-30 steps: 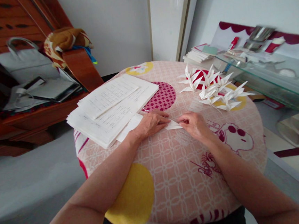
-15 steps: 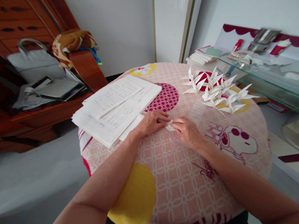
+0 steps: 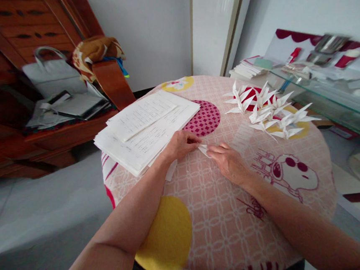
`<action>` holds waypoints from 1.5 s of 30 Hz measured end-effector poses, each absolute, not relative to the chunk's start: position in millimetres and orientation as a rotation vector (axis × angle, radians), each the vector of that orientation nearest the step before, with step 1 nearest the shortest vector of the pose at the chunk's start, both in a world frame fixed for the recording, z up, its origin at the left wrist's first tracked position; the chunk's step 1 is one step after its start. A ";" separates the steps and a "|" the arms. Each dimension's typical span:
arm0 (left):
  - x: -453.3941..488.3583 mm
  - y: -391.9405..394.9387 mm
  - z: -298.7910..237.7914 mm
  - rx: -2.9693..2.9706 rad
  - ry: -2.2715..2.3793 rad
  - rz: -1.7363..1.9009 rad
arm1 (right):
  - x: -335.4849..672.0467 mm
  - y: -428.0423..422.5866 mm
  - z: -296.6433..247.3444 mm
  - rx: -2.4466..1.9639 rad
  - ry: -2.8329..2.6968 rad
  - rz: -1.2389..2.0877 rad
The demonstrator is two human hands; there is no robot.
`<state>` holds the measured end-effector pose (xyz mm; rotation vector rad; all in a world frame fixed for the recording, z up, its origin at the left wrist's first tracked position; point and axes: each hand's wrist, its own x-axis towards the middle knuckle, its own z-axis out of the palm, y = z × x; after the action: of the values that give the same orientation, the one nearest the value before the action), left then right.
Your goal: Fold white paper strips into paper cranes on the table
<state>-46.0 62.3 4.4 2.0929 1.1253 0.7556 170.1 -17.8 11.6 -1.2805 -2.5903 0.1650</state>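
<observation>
Between my two hands, over the middle of the round table, is a small folded piece of white paper (image 3: pixel 204 149). My left hand (image 3: pixel 183 144) pinches its left end with thumb and fingertips. On its right side, my right hand (image 3: pixel 225 158) has its fingers closed on the paper. The stack of written sheets (image 3: pixel 141 130) lies just beyond my left hand, and a loose white slip (image 3: pixel 171 170) shows under my left wrist. Several white paper cranes (image 3: pixel 267 108) stand grouped at the far right of the table.
A patterned pink cloth (image 3: pixel 206 216) covers the table. Along the right side runs a glass shelf (image 3: pixel 331 100) with various items, and a paper pile (image 3: pixel 246 69) sits near its far end. A wooden bench (image 3: pixel 72 134) at left holds a grey bag (image 3: pixel 56 74).
The folded paper now shows a narrower, pointed shape between my fingers. My left fingers have shifted slightly on it. The whole view has swung a little, moving everything rightward.
</observation>
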 end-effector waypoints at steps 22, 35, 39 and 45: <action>-40.6 57.4 14.2 2.089 1.433 0.669 | 167.0 -16.7 2.1 -1.179 -2.658 0.018; -36.9 54.0 19.1 2.118 1.450 0.611 | 155.0 -18.9 13.5 -1.261 -2.746 0.009; -31.9 54.6 12.9 2.168 1.475 0.605 | 153.9 -18.1 12.6 -1.262 -2.732 0.033; -32.8 54.5 8.0 2.179 1.478 0.615 | 162.4 -16.2 11.1 -1.198 -2.677 0.100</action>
<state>-32.8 54.5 8.0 2.1794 1.4777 0.6154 162.4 -16.2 11.1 -1.1983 -2.6766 0.0998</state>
